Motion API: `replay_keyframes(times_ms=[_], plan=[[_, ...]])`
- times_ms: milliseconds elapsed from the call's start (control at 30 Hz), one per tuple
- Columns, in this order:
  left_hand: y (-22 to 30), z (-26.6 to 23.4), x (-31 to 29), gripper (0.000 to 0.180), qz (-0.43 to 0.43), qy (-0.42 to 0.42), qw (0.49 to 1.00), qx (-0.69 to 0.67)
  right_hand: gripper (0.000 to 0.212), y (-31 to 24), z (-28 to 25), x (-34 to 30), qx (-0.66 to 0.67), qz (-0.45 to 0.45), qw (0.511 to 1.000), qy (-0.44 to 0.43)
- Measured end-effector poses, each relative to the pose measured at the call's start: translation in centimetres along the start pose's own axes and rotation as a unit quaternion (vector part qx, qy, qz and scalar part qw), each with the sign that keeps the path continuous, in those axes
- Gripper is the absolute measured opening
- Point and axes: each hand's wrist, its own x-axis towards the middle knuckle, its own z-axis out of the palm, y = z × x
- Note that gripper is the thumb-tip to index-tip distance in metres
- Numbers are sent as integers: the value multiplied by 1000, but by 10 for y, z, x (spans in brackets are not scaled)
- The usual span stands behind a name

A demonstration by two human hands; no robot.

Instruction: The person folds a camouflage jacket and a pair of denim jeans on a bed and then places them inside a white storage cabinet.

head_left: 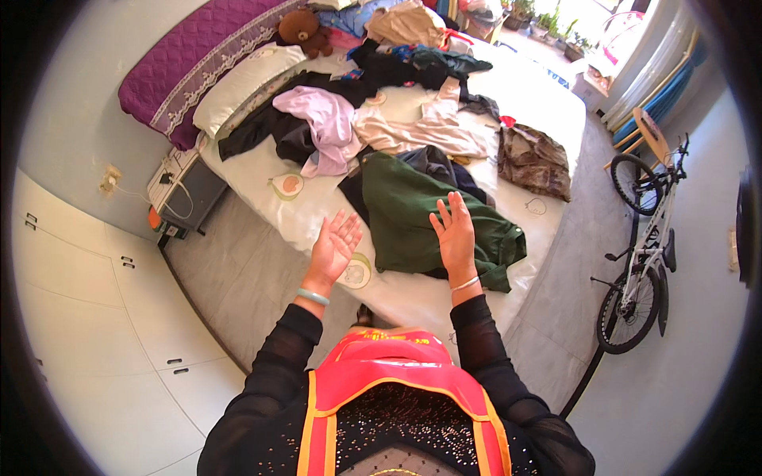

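Both my hands are raised over the near end of a bed, palms showing and fingers stretched, with nothing in them. My left hand (336, 247) is above the pale sheet, left of a dark green garment (413, 210). In front of that garment's right half is my right hand (455, 238); whether it touches the cloth I cannot tell. Beyond the green piece lie a lilac garment (321, 119), a cream garment (429, 131) and several black clothes (270, 127). A brown patterned garment (533, 163) lies at the bed's right edge.
A purple padded headboard (171, 79), a white pillow (238, 91) and a teddy bear (304, 32) are at the far left. A small bedside table (186, 190) stands by the white cabinets (87, 293). On the right, a bicycle (647, 254) leans near the wall.
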Motion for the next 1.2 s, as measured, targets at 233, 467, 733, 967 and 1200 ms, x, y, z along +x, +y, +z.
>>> replay_keyframes(times_ms=[233, 467, 733, 967, 1200], plan=[[-16, -29, 112, 58, -97, 4, 995, 35, 56, 43, -41, 73, -77, 75, 991, 76], [-25, -86, 270, 64, -207, 21, 971, 122, 50, 107, -88, 187, -215, 148, 951, 165], [-47, -113, 412, 68, -161, -98, 866, 463, 61, 195, -145, 291, -777, 50, 611, 142], [-70, -76, 423, 75, 18, -345, 388, 854, 11, 199, -155, 267, -878, 66, 465, 98], [-72, -78, 357, 21, 115, -488, 388, 773, 7, 175, -120, 171, -798, 8, 600, 64]])
